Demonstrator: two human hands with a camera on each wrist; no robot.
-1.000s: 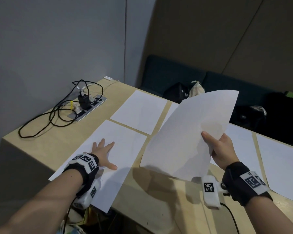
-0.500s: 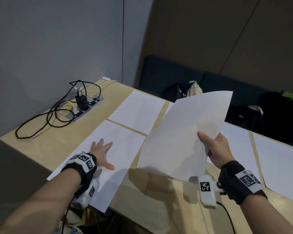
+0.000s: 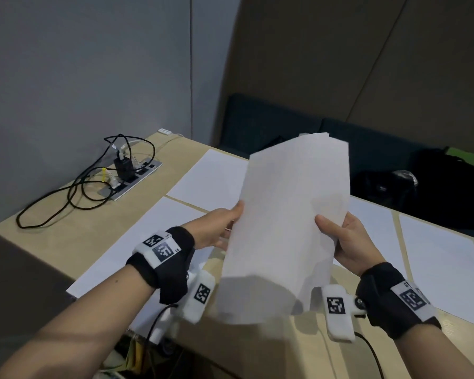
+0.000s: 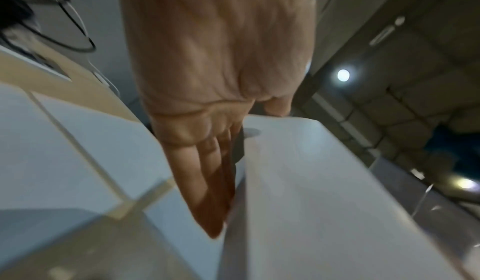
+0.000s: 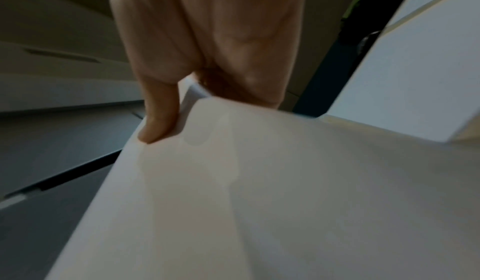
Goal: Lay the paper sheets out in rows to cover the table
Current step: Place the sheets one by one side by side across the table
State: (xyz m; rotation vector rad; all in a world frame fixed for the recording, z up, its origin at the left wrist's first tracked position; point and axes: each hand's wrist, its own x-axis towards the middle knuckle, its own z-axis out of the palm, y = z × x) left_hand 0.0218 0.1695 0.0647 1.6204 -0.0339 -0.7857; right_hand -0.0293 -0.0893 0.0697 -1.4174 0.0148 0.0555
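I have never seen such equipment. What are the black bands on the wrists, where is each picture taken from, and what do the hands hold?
No robot here: a person works with bare hands. The black wrist bands carry small cameras. One picture comes from a head camera, the other two look along each hand. The left hand and right hand hold a stack of paper sheets above the wooden table. Several laid sheets cover it, and a power strip with cables sits at the far left.

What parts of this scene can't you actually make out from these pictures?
- How many sheets are in the held stack: edges too fine in the head view, blurred in both wrist views.
- The table beneath it: hidden by the stack.
- The left hand fingertips: behind the stack.
- Table's right end: cut off by the head view's edge.
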